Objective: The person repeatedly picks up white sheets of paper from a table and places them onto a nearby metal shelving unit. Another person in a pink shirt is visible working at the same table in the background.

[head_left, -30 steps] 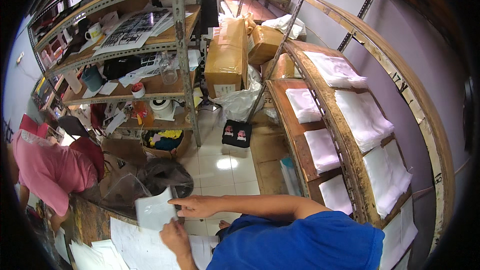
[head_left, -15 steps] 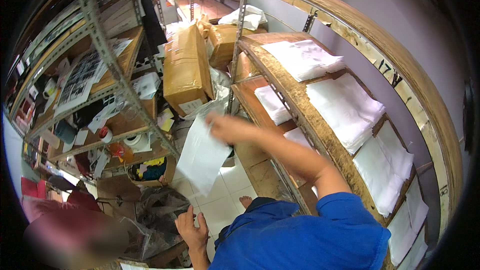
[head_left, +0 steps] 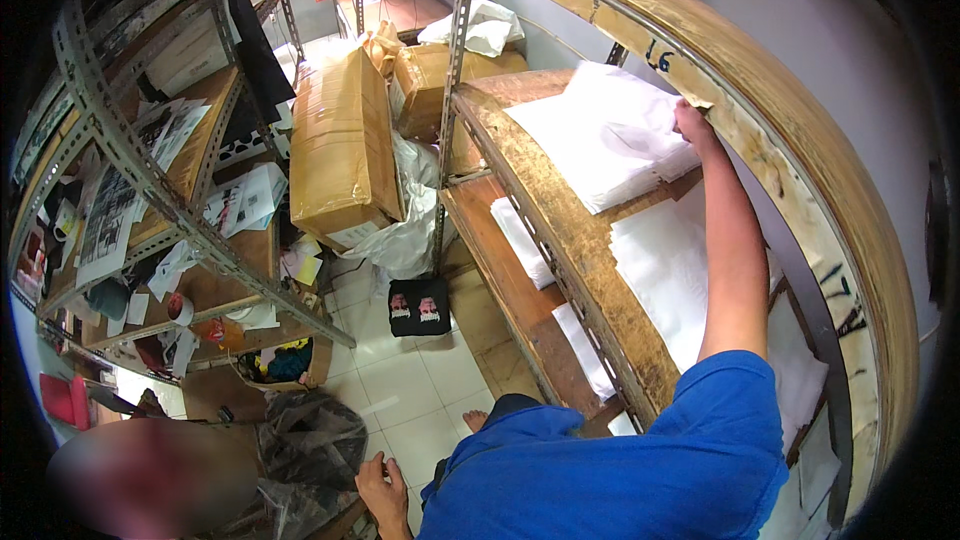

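Observation:
My right hand (head_left: 690, 122) reaches over the shelf rack on the right. Its fingers are closed at the far corner of a white sheet (head_left: 622, 112) that bulges up from the farthest stack of white sheets (head_left: 575, 175). Whether the sheet is paper or thin plastic I cannot tell. Low in front of me hangs my left hand (head_left: 383, 488), open and holding nothing, its fingers loosely bent. A folded black cloth (head_left: 418, 308) with two pink-and-white prints lies on the tiled floor beyond it.
More white stacks (head_left: 660, 260) fill the wooden shelf (head_left: 560, 210). Large taped cardboard boxes (head_left: 345, 150) stand at the aisle's far end. A cluttered metal rack (head_left: 150, 190) lines the left side. A blurred person (head_left: 150, 480) and dark plastic bags (head_left: 310, 440) are lower left.
My right hand has swung from above the aisle, where it was at a white sheet, to the far shelf stack. The black cloth on the floor is now uncovered. My left hand dropped slightly.

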The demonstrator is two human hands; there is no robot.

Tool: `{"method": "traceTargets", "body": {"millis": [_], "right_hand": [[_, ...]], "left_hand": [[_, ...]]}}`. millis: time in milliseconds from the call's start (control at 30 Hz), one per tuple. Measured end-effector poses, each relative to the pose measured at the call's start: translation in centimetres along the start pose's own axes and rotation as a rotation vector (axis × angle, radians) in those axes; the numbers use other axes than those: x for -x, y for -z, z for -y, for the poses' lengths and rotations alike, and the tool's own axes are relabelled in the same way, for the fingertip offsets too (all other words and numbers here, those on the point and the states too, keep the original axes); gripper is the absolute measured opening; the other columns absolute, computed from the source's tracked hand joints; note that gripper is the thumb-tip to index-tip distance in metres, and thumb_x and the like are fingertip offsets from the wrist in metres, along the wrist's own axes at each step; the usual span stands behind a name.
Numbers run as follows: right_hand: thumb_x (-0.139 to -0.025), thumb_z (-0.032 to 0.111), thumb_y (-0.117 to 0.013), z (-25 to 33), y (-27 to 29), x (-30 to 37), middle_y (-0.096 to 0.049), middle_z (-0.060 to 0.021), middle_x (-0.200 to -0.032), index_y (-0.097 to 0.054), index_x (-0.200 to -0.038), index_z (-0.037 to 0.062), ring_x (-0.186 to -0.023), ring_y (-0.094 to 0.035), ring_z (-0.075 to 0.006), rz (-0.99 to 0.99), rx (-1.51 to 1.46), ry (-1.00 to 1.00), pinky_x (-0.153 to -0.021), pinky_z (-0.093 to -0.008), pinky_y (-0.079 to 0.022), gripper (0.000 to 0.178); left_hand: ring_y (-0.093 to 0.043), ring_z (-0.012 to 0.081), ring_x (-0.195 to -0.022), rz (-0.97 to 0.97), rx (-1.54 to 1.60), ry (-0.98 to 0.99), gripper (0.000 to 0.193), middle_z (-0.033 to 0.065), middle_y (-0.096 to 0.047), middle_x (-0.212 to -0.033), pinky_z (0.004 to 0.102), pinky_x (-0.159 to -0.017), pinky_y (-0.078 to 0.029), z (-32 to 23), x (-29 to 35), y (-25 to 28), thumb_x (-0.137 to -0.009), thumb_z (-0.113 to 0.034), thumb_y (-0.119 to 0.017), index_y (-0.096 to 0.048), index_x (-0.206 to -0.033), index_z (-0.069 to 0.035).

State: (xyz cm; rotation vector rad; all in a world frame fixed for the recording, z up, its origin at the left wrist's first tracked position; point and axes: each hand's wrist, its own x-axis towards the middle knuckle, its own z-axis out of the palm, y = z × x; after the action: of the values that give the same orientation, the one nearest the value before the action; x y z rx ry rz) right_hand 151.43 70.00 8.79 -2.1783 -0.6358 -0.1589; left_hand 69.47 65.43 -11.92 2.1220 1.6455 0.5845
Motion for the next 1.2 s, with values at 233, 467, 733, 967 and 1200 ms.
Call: {"method": "traceTargets", "body": {"millis": [233, 467, 733, 967, 1200], "right_hand": [[-0.079, 0.011, -0.059, -6.4, -1.6, -3.0, -0.063, -0.0168, -0.085, -0.061, -0.086, 0.0044, -0.084, -0.061, -0.0316, -0.133, 0.553, 0.165, -0.077, -0.0416, -0.048, 0.01], [-0.082, 0.016, -0.055, -1.7, -0.3, 2.4, -0.062, -0.02, -0.105, -0.059, -0.102, 0.0038, -0.101, -0.059, -0.0358, 0.015, 0.759, -0.067, -0.088, -0.0447, -0.048, 0.023], [-0.087, 0.023, -0.05, 1.2, 0.5, 5.8, -0.059, -0.0209, -0.119, -0.056, -0.115, 0.0049, -0.111, -0.057, -0.0384, 0.02, 0.792, -0.162, -0.092, -0.0479, -0.047, 0.034], [-0.088, 0.025, -0.047, -0.8, 0.8, 4.0, -0.062, -0.0248, -0.111, -0.054, -0.113, 0.0058, -0.105, -0.058, -0.0433, -0.067, 0.698, -0.106, -0.089, -0.0516, -0.046, 0.032], [-0.089, 0.017, -0.047, 0.6, -1.1, -1.5, -0.053, -0.0255, -0.08, -0.051, -0.087, -0.0006, -0.076, -0.051, -0.0429, -0.043, 0.361, 1.054, -0.066, -0.0486, -0.041, 0.018]], "left_hand": [[-0.058, 0.0286, -0.071, 0.006, -0.032, -0.064, 0.022, 0.0128, -0.059, -0.078, 0.0408, -0.071, -0.041, 0.7, -2.2, -2.0, -0.084, -0.014, -0.062, -0.066, -0.099, 0.001], [-0.059, 0.0337, -0.074, 0.098, 0.002, -0.023, 0.021, 0.0157, -0.06, -0.079, 0.0431, -0.071, -0.043, -0.6, -4.0, -1.4, -0.084, -0.013, -0.061, -0.066, -0.098, 0.001], [-0.058, 0.0304, -0.073, 0.057, -0.012, -0.126, 0.02, 0.0138, -0.059, -0.076, 0.041, -0.07, -0.042, 0.7, -4.3, -2.5, -0.083, -0.012, -0.063, -0.066, -0.098, 0.001], [-0.059, 0.0325, -0.073, 0.103, 0.023, -0.026, 0.018, 0.0152, -0.059, -0.077, 0.0426, -0.071, -0.043, -0.5, -4.0, -1.2, -0.083, -0.01, -0.062, -0.066, -0.096, 0.001], [-0.06, 0.0312, -0.077, -0.017, 0.068, -0.047, 0.02, 0.0131, -0.061, -0.078, 0.0424, -0.073, -0.045, 2.7, -1.1, 0.8, -0.083, -0.015, -0.063, -0.067, -0.098, -0.002]]}}
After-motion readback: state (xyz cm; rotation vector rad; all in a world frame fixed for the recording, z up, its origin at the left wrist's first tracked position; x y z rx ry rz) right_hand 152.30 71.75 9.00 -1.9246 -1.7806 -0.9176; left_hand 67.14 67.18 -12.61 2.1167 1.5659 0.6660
